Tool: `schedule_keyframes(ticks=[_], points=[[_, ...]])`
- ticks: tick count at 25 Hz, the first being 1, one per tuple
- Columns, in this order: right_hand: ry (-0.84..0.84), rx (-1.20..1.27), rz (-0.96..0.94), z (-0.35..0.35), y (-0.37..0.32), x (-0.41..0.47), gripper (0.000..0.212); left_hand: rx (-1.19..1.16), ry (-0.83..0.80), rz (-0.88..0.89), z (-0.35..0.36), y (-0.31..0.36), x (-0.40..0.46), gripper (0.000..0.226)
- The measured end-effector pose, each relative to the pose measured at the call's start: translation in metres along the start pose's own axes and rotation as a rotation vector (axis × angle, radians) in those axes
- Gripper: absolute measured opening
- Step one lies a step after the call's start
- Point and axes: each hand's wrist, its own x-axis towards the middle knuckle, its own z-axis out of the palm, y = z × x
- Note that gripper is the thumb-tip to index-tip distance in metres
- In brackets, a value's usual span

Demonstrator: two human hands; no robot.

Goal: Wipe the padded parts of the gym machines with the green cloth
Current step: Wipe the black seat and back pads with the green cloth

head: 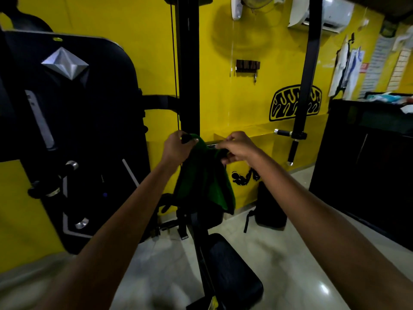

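Both arms are reaching forward and slightly upward from the bottom corners of the view, bare to above the elbow, converging on a horizontal bar of the machine in front of the black upright post (190, 70).

The left hand (177, 147) is closing its fingers around the top of the green cloth (202, 175) and what appears to be a black grip beneath it, thumb tip showing over the cloth's upper edge. The right hand (239, 147) is curling its fingers around the dark bar just to the right of the cloth; whether it is also catching cloth there cannot be told in the dim light.

One green cloth is in view. It is hanging draped over the bar between the two hands, its lower edge falling in front of the machine's frame, above the black padded seat (232, 265).

Count of other items: one padded seat, one black backpack (269, 209) standing on the floor against the yellow wall (245, 108), two chrome-ended handles (288, 139) on the slanted bar at right, one air conditioner (330, 12) high on the wall.

Papers are hanging on the far right wall (380, 59); their writing is too blurred to read. Black painted motifs are showing on the wall, without legible lettering.
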Motion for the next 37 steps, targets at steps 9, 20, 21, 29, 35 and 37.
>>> schedule_keyframes(ticks=[9, 20, 21, 29, 35, 37], points=[[-0.116, 0.039, -0.099, -0.001, -0.035, 0.0, 0.015, -0.191, -0.216, 0.141, 0.014, 0.008, -0.011, 0.04], [-0.311, -0.303, -0.175, -0.039, 0.015, 0.012, 0.019, -0.601, -0.281, 0.152, -0.019, -0.008, -0.008, 0.017], [-0.272, -0.155, -0.196, -0.037, 0.016, 0.013, 0.018, -0.585, -0.26, 0.133, -0.021, -0.009, -0.007, 0.017], [-0.041, -0.03, -0.449, -0.008, -0.002, 0.017, 0.026, 0.265, -0.374, 0.273, -0.005, 0.029, 0.011, 0.051], [-0.371, -0.098, -0.112, -0.035, 0.036, -0.003, 0.044, -0.17, -0.282, 0.191, 0.003, 0.026, 0.003, 0.015], [-0.377, -0.117, -0.037, -0.04, 0.056, -0.005, 0.048, -0.243, -0.312, 0.149, 0.0, 0.022, -0.003, 0.011]])
